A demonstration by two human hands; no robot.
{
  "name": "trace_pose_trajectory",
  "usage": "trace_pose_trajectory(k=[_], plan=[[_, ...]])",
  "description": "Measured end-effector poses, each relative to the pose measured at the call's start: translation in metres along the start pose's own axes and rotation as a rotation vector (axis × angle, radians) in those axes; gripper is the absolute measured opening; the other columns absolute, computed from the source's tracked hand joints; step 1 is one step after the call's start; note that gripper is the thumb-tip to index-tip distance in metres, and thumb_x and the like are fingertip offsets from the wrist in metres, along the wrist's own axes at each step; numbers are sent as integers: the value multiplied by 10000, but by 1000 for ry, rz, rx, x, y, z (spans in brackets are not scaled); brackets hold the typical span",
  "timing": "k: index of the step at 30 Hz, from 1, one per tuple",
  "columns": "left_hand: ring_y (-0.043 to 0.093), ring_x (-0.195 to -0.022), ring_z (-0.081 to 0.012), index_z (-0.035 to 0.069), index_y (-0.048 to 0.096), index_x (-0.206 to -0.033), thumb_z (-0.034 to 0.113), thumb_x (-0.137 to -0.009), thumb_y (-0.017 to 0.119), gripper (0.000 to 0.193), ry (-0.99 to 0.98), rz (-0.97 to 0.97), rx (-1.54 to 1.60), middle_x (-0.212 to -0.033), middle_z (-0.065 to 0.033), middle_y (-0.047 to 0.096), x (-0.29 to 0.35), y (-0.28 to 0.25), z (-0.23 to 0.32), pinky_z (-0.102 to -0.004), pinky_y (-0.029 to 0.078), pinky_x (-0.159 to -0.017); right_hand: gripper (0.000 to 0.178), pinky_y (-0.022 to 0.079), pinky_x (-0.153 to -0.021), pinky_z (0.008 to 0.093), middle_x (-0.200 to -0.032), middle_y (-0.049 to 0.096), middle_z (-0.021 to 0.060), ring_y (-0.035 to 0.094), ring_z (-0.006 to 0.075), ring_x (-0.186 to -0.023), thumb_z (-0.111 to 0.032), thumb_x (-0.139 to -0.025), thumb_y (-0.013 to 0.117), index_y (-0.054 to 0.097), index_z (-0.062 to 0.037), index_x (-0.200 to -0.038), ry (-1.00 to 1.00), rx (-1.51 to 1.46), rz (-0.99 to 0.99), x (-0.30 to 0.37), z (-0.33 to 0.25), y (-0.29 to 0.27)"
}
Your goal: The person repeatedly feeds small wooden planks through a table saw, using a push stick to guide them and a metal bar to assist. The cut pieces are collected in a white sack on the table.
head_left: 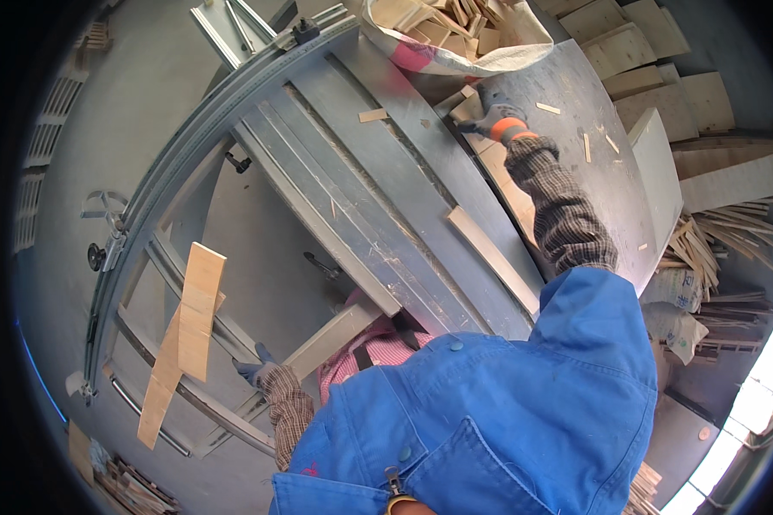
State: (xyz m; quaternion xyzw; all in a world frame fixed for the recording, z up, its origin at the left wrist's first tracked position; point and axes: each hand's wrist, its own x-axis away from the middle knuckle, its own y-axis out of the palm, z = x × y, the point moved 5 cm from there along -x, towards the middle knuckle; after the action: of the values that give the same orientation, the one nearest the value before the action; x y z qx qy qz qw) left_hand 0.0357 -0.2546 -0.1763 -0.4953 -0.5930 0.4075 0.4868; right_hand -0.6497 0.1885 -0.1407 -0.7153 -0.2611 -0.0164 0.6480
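My right hand, in a grey glove with an orange cuff, reaches forward on the metal saw table. It rests over a long pale wooden board, its fingers spread near the board's far end; a small wood block lies just beyond them. Low on the left, my gloved left hand is beside a rail of the metal frame, fingers apart. Two thin wooden boards lie crossed on that frame, left of this hand. A narrow wooden strip lies along the table nearer my body.
A white sack full of wood offcuts stands at the far edge. Small slivers and an offcut are scattered on the tabletop. Stacked panels and bundled strips fill the right side. A curved-looking guide rail borders the left.
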Motion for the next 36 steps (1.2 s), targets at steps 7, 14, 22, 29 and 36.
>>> trace_pose_trajectory(k=[7,14,22,29,36], plan=[[451,-1410,-411,150,279,-1549,633,-855,716,952,7,35,-139,-1543,-265,396,-6,18,-13,-460,441,-1139,1111,438,-1093,475,-1418,551,262,531,427,-1311,-562,-667,844,379,-74,-1551,-5,-42,124,17,8,9],[431,-1429,-399,131,261,-1562,643,-852,709,983,-32,-45,51,-1558,-260,378,4,-5,6,-447,404,-1166,1279,456,-1065,499,-1431,536,253,539,416,-1316,-558,-636,875,214,-105,-1633,177,54,-140,69,45,21],[422,-1432,-413,151,278,-1555,645,-846,714,968,-33,-35,-32,-1559,-262,382,5,-7,-4,-472,377,-1165,1263,472,-1066,461,-1358,569,255,570,418,-1256,-495,-620,859,220,-83,-1629,157,-49,-66,83,40,14],[435,-1433,-392,182,272,-1560,649,-848,712,958,-70,-78,112,-1571,-240,381,10,-1,-14,-446,433,-1138,1238,480,-1034,499,-1312,558,295,582,459,-1175,-479,-636,897,234,-91,-1607,-44,-98,391,50,22,-144],[433,-1438,-383,192,211,-1582,650,-855,705,991,-118,-45,-61,-1593,-232,356,19,-19,4,-421,457,-1125,1317,462,-1101,421,-1370,570,281,586,413,-1258,-494,-585,970,278,63,-1558,-94,-300,795,-92,29,-216]])
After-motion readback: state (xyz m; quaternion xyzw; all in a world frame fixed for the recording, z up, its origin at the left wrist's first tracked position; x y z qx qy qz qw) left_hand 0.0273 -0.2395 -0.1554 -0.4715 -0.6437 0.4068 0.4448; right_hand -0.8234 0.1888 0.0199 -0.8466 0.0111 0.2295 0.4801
